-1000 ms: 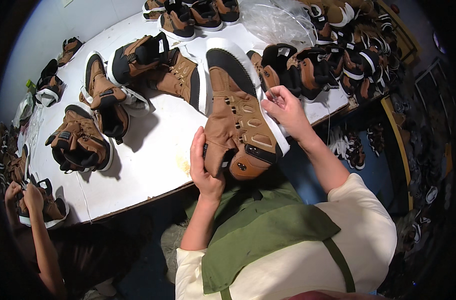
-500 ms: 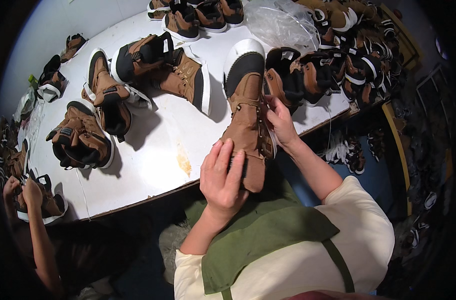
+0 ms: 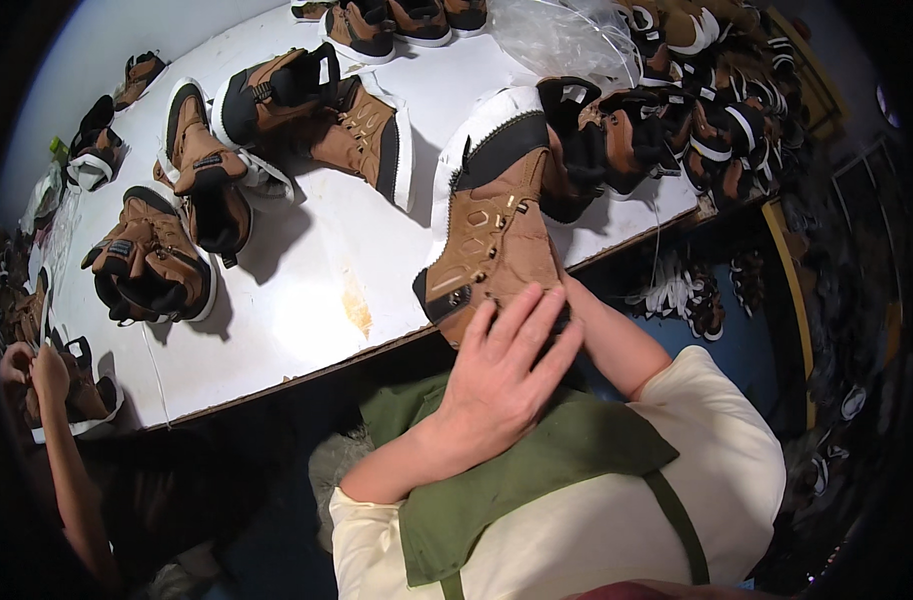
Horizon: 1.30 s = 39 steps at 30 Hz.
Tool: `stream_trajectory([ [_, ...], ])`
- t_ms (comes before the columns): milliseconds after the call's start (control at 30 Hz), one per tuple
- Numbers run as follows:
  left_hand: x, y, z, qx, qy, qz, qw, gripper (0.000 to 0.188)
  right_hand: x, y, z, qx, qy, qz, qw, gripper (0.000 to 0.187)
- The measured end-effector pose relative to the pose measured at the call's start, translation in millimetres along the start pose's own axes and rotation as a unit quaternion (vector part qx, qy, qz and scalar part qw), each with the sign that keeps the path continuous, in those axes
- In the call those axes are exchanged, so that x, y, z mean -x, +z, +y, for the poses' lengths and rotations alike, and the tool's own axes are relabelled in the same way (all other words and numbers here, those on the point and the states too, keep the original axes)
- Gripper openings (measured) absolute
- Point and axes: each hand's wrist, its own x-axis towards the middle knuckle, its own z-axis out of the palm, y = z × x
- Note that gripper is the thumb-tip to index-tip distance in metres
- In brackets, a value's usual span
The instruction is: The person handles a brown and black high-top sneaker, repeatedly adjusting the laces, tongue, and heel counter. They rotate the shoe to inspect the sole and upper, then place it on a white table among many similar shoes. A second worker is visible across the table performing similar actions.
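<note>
A brown work boot (image 3: 502, 215) with black toe and heel parts and a white sole edge is held tilted over the table's front edge, its toe pointing away from me and its side with metal lace eyelets turned up. My left hand (image 3: 507, 370) grips it near the ankle opening, fingers laid across the tongue and collar. My right forearm (image 3: 617, 340) runs up behind the boot; the right hand itself is hidden there, so its fingers do not show.
The white table (image 3: 307, 290) bears several similar boots, such as a pair (image 3: 157, 260) at left. Boots crowd the right end beside a clear plastic bag (image 3: 567, 45). At far left are a co-worker's hands (image 3: 42, 370) at another boot. White-soled footwear (image 3: 697, 300) sits below the table.
The boot has turned so its eyelet side now faces up and left. My left hand has moved right across its collar. My right hand has gone out of sight behind it.
</note>
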Motion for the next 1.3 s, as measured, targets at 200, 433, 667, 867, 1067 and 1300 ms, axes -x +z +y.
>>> stream_trajectory([
  [200, -7, -2, -29, 0.242, -0.003, 0.078, 0.967, 0.040, 22, 15, -2, -0.066, 0.063, -0.039, 0.995, 0.047],
  [433, -8, 29, -89, 0.216, -0.294, 0.119, 0.923, 0.057, 37, 20, 2, -0.116, 0.107, -0.068, 0.985, 0.049],
  [667, -3, 38, -104, 0.409, -0.408, 0.081, 0.812, 0.017, 38, 17, 2, -0.143, 0.126, -0.076, 0.979, 0.050],
  [867, -2, 40, -110, 0.481, -0.380, 0.176, 0.770, 0.016, 26, -7, 8, -0.180, 0.159, -0.076, 0.968, 0.052],
  [1067, -4, 28, -101, 0.478, -0.388, 0.247, 0.748, 0.014, 29, 15, 11, -0.105, 0.156, -0.042, 0.981, 0.046],
  [1300, -3, 20, -92, 0.479, -0.390, 0.312, 0.722, 0.014, 35, 37, 9, -0.114, 0.174, -0.067, 0.976, 0.050],
])
